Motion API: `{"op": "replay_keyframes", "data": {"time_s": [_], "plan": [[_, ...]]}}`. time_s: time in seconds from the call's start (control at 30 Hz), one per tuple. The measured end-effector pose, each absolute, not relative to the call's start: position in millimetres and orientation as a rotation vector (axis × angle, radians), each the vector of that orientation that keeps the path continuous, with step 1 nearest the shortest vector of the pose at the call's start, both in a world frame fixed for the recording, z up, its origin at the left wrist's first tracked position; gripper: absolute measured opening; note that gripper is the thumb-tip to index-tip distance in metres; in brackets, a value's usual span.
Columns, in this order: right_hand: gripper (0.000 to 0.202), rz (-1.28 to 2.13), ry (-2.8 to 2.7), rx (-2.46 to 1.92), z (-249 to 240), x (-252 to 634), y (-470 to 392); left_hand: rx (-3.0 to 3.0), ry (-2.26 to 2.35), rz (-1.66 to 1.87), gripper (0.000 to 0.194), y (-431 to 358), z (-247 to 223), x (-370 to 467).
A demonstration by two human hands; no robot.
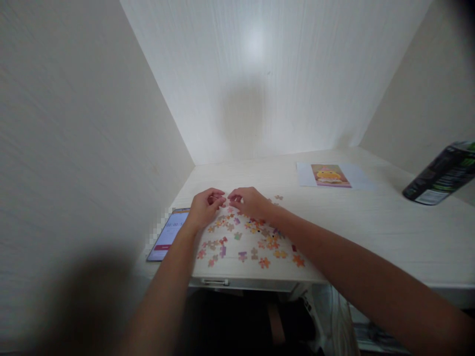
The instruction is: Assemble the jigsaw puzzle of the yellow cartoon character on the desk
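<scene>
Puzzle pieces (264, 262) in orange, pink, purple, green and grey lie scattered on the white desk (371, 232). At the far edge of the pieces, my left hand (207, 206) has its fingers curled and closed, thumb near the fingertips. My right hand (248, 200) is just to its right, its thumb and fingers bent together in a pinch. The fingertips of both hands nearly meet. Whatever is between the fingers is too small to name. Some pieces lie partly hidden beneath my right wrist and forearm.
A phone with a lit screen (168, 237) lies left of the pieces, partly behind my left arm. A printed picture (330, 175) lies at the back right. A dark can (438, 175) stands at the far right. Panels enclose the desk.
</scene>
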State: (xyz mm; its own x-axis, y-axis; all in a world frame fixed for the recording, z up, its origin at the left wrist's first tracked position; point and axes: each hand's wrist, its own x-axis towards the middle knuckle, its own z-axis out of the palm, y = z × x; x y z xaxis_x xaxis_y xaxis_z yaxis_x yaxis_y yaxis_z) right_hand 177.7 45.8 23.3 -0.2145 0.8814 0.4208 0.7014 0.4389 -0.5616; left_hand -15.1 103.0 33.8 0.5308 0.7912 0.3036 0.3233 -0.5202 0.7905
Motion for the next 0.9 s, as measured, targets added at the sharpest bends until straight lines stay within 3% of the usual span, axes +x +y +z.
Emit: {"op": "replay_keyframes", "data": {"time_s": [0.37,0.67,0.9], "plan": [[0.035,0.502,-1.844,-1.322,25.8,177.9,49.0,2.173,0.871,0.836,0.039,100.3,35.8,-13.8],[0.020,0.466,-1.906,-1.431,32.0,188.3,46.6,2.453,0.908,0.573,0.019,98.2,34.2,-18.3],[0.017,0.421,-1.974,-1.466,28.2,183.8,47.0,2.506,0.915,0.535,0.019,99.9,34.3,-18.9]]}}
